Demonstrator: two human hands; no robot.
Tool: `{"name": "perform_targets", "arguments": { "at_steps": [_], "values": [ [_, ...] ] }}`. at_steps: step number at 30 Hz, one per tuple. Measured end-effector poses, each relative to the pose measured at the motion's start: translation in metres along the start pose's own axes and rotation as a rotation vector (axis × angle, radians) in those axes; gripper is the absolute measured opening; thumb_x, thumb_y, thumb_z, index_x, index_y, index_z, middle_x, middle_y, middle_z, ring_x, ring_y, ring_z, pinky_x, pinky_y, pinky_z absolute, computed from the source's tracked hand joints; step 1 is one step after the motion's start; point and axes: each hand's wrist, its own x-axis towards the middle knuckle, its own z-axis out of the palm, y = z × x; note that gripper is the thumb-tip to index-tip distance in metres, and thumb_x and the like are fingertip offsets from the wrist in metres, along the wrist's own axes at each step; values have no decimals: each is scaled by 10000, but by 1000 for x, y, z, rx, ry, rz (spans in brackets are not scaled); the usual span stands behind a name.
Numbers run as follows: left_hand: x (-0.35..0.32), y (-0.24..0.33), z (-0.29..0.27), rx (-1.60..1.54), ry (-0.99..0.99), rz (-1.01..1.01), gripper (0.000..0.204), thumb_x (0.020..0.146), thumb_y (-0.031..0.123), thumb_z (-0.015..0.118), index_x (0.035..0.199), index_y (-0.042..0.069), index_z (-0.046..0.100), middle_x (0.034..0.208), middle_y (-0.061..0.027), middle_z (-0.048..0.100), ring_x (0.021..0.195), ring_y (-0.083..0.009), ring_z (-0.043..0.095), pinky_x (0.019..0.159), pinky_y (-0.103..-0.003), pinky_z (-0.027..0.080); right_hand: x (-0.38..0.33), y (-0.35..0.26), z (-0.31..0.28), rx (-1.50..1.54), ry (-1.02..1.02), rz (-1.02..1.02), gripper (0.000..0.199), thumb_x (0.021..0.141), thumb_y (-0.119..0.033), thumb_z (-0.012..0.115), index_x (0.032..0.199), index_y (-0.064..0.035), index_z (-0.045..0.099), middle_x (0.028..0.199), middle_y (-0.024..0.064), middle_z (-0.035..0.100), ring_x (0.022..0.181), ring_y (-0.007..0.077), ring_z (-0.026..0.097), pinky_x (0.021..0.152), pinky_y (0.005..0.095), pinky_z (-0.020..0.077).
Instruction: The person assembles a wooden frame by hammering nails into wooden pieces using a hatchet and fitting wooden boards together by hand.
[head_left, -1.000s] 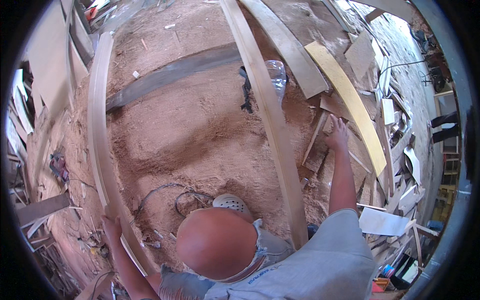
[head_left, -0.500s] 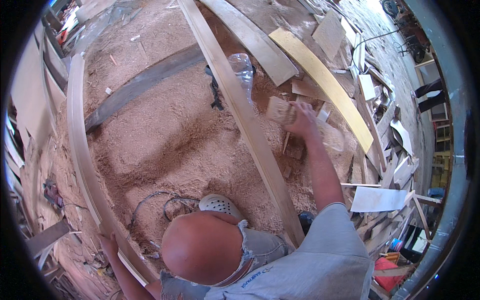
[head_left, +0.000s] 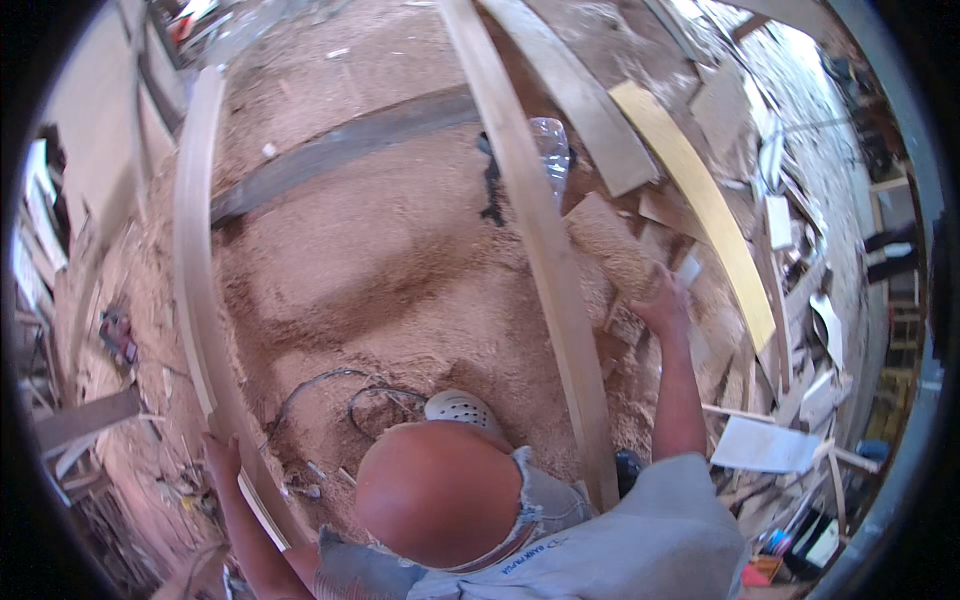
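Sandpaper block (head_left: 612, 248), a flat tan rectangular abrasive pad, is held at the fingertips of the right hand (head_left: 662, 300), which appears closed around its lower end; the exact finger placement cannot be told. The block lies toward 11 o'clock from that hand, its long axis running from about 11 to 5 o'clock, and its near edge sits just beside the long pale curved wooden rail (head_left: 540, 260), on the rail's 3 o'clock side. That rail runs from 12 o'clock down to the person's chest near 6 o'clock, so the block's axis is nearly parallel to it. The left hand (head_left: 222, 458) rests with fingers spread against the lower end of a second pale curved wooden strip (head_left: 195, 280) at 8 o'clock, well apart from the block; the right hand is the nearer by far. Between the two strips lies a sawdust-covered floor (head_left: 370, 270) crossed by a dark grey plank (head_left: 340, 150). A clear plastic bottle (head_left: 550, 150) lies just beside the rail toward 12 o'clock, and a yellow curved board (head_left: 700, 200) lies among offcuts at 2 o'clock.
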Motion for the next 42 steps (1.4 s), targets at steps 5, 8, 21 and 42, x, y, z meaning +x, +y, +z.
{"name": "perform_targets", "arguments": {
  "at_steps": [5,8,21,42],
  "values": [
    [-1,-3,8,11,20,-1,992,904,433,815,1595,-105,350,1514,-366,528,1412,-492,522,1188,-504,432,-1,-99,-55,401,338,-254,976,626,-292,929,1472,44,577,1321,264,642,1290,432,596,1139,508,470],
    [-7,14,9,85,142,-49,961,897,457,826,1550,-103,397,1459,-365,567,1334,-510,576,1093,-544,506,-3,-205,-89,523,271,-475,1019,621,-309,944,1480,77,556,1350,279,634,1304,434,586,1141,500,461],
    [-34,63,-42,-248,127,-345,738,843,361,856,1355,-9,474,1333,-268,625,1294,-443,602,1061,-525,520,-82,-579,81,409,-235,-1065,982,719,-376,889,1575,-96,498,1484,262,576,1420,475,495,1251,530,340],
    [12,54,-129,-65,-563,-116,720,881,416,826,1428,11,589,1309,-213,724,1257,-388,676,1055,-504,546,-33,-538,173,323,-261,-1176,1009,654,-467,872,1533,-116,522,1380,193,579,1332,421,516,1147,568,386]
  ]
}}
